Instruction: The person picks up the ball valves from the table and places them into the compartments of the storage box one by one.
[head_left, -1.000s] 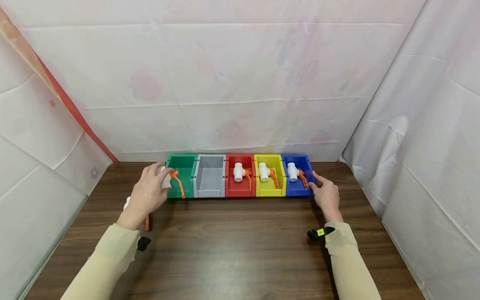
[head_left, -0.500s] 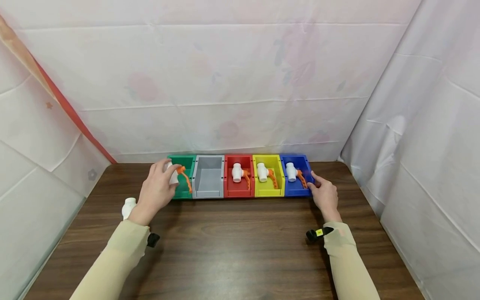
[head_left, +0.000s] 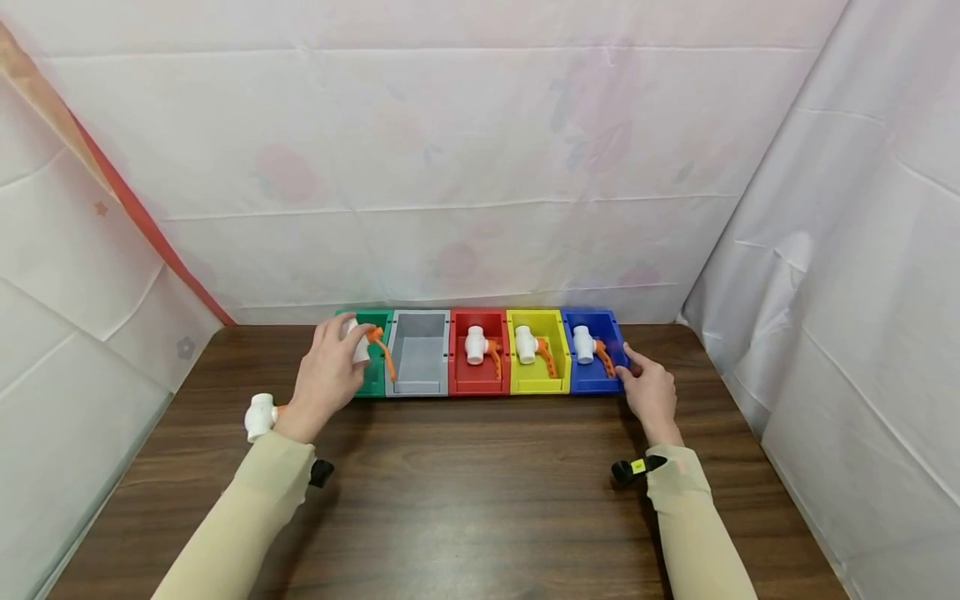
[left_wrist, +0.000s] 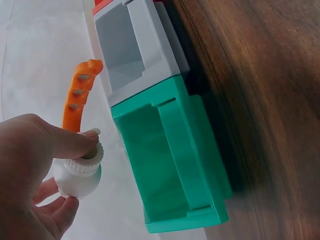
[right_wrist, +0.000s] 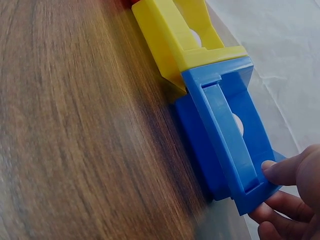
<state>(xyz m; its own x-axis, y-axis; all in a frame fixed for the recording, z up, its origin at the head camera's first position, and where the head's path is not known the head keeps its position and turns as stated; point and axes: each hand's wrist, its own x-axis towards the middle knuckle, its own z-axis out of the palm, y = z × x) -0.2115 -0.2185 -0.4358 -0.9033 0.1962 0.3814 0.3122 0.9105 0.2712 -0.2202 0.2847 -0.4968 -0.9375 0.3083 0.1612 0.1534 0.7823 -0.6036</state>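
My left hand (head_left: 328, 372) pinches a white ball valve (left_wrist: 80, 175) with an orange lever handle (left_wrist: 79, 95). It holds the valve above the green bin (head_left: 372, 382), with the handle reaching toward the grey bin (head_left: 420, 350). My right hand (head_left: 651, 396) grips the outer side wall of the blue bin (right_wrist: 220, 135), thumb on the inside and fingers outside. One white valve with an orange handle lies in each of the red, yellow and blue bins, such as the valve (head_left: 476, 345) in the red bin (head_left: 480, 387). The grey bin has nothing in it.
Another white valve (head_left: 260, 417) lies on the wooden table (head_left: 465, 500) left of my left wrist, its orange handle mostly hidden. The bins stand in one row against the white curtain (head_left: 450, 167) at the back. The yellow bin (head_left: 539, 386) adjoins the blue one.
My left hand has moved right with the valve, from the green bin's left edge to over that bin. The valve on the table shows more now. My right hand stays at the blue bin.
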